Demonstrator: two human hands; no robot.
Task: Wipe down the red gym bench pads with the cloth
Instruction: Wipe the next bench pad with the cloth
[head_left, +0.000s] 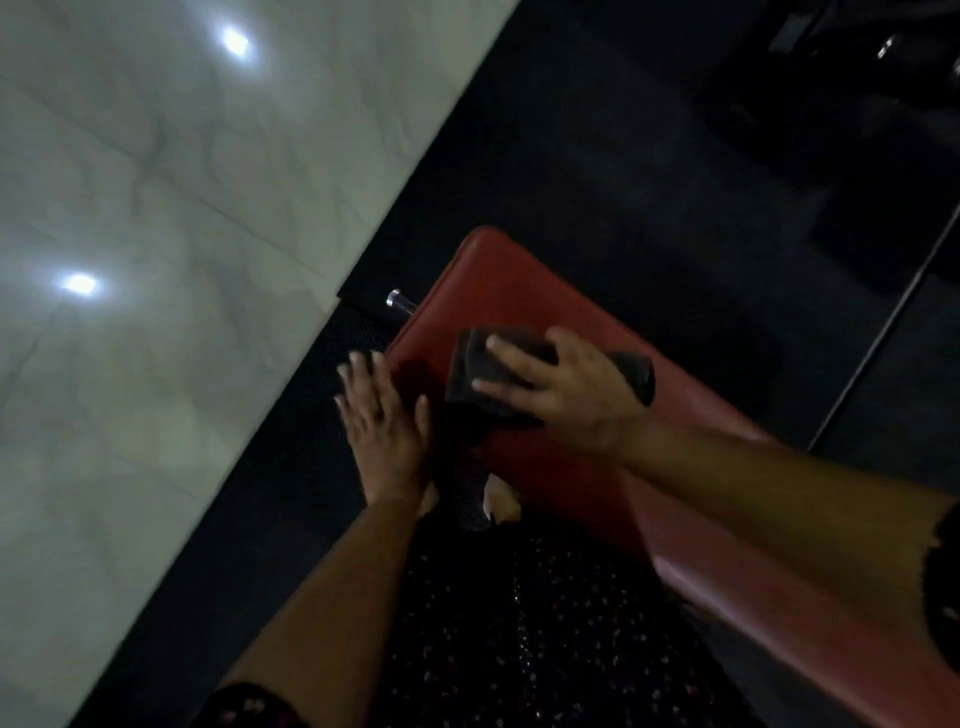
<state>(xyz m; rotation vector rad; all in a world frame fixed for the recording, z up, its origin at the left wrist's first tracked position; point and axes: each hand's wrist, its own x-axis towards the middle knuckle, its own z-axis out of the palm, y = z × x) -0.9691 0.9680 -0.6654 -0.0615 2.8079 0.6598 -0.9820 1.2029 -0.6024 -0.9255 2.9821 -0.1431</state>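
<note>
The red bench pad (498, 280) runs from the middle of the view down to the lower right corner. A dark folded cloth (470, 371) lies on the pad near its far end. My right hand (566, 389) presses flat on the cloth with fingers spread and straight. My left hand (382, 410) is beside the pad's left edge, fingers straight, thumb close to the pad's side; whether it touches the pad I cannot tell.
A chrome bar end (396, 300) sticks out from under the pad on its left. Black rubber flooring (597, 171) surrounds the bench, and glossy white tiles (156, 234) lie to the left. Dark gym equipment (841, 104) stands at the upper right. My patterned dark clothing (519, 623) fills the bottom centre.
</note>
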